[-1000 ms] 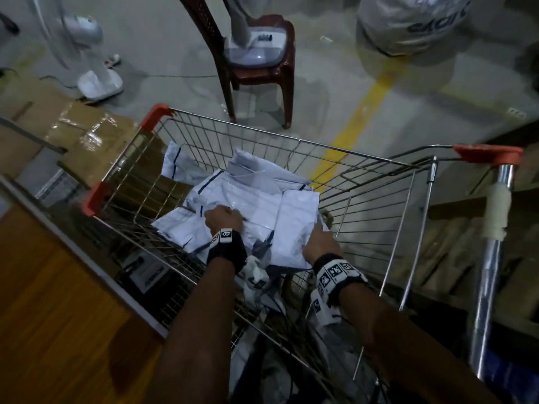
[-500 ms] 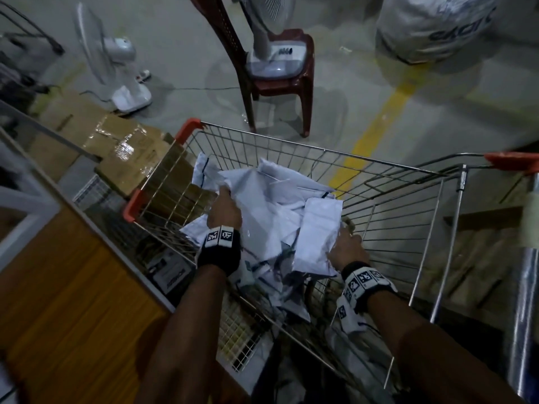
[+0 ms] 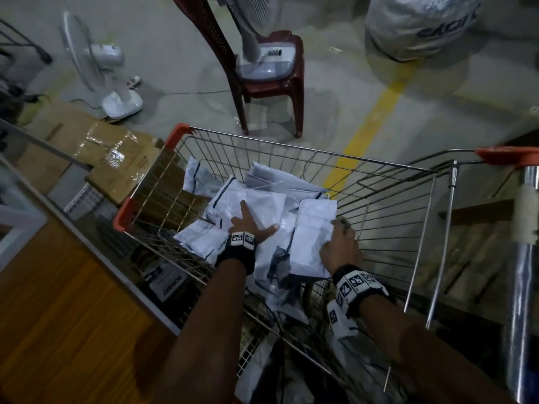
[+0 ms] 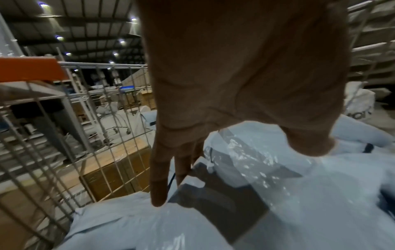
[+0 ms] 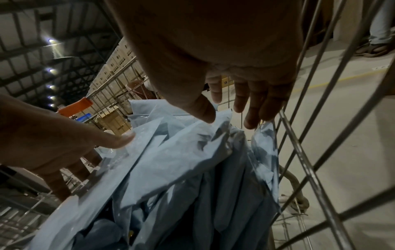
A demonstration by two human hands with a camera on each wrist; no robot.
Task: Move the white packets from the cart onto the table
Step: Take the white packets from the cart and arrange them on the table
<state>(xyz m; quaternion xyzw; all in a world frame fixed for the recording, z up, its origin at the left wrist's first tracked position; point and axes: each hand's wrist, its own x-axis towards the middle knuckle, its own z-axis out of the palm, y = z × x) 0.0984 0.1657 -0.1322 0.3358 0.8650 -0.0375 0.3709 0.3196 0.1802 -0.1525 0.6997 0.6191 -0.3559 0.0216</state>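
Observation:
A heap of white plastic packets (image 3: 262,205) lies in the wire cart (image 3: 320,154). My left hand (image 3: 248,225) rests on top of the heap, fingers spread and straight; the left wrist view shows the fingertips (image 4: 158,199) touching the packets (image 4: 278,177). My right hand (image 3: 339,246) presses against the heap's right side by the cart's wire wall. In the right wrist view its thumb (image 5: 205,111) touches the top edge of the packets (image 5: 171,160) and its fingers (image 5: 252,115) reach down behind them, only slightly bent. The wooden table (image 3: 58,316) is at lower left.
Taped cardboard boxes (image 3: 116,158) sit between cart and table. Beyond the cart stand a red plastic chair (image 3: 271,86) carrying a fan, a white floor fan (image 3: 110,80) and a big white sack (image 3: 423,24). The chrome cart handle (image 3: 525,258) is at right.
Half a second ago both hands held the heap bunched up between them. Now the heap sits lower and flatter, and my left hand has spread flat on top.

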